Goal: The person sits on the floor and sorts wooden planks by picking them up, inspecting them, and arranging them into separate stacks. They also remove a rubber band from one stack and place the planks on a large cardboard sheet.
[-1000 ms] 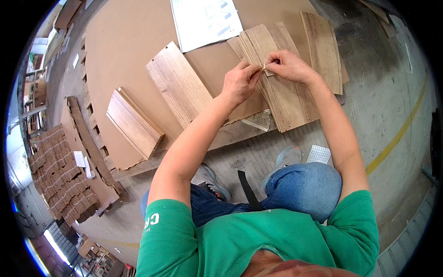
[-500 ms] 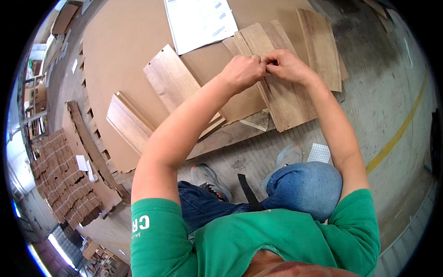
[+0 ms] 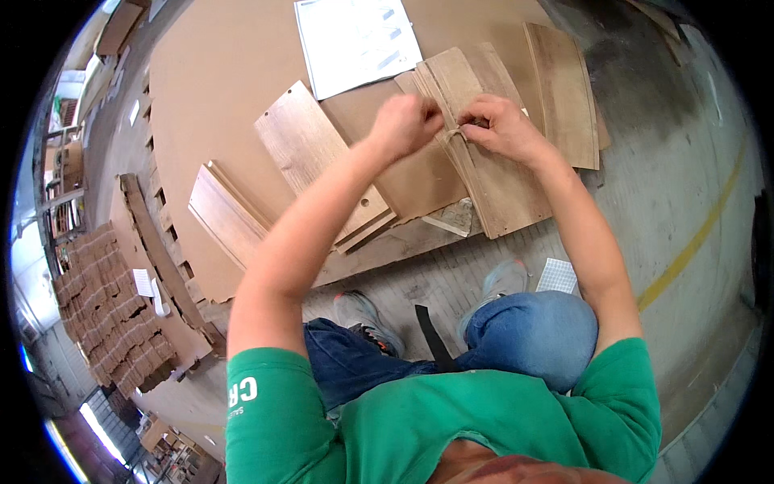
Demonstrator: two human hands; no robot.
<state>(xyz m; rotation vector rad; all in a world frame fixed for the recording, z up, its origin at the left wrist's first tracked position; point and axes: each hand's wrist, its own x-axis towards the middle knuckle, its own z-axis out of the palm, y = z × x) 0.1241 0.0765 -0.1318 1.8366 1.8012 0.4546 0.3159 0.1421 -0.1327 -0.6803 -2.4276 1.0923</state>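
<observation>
while i look down through the head camera, this is how the scene reads to me:

left hand: my left hand is curled nearly into a fist at about 12 o'clock, fingertips pinched toward the right hand over a board; what sits in the pinch is hidden, so i cannot tell if it grips anything.

right hand: my right hand is just beside it at 1 o'clock, fingers bent and drawn close together, seemingly pinching a small pale loop or strip lying on the board; too small to tell what it is.

thing in hand: the long brown wood-grain plank with a rounded far end lies flat under both hands, running from 12 towards 1 o'clock on the large brown cardboard sheet.

other boards: a wider brown plank lies touching its right side at 1 o'clock; a light wood panel with small drilled holes lies at 11 o'clock, resting on another panel; a pale wood piece with a raised edge is at 9 o'clock.

paper: a white printed sheet lies at 12 o'clock, beyond the hands.

progress: i judge this an early stage; every board lies loose and separate, none is joined, and the hands are only fiddling with the small piece on one plank.

floor: grey concrete with a yellow line at 3 o'clock.
</observation>
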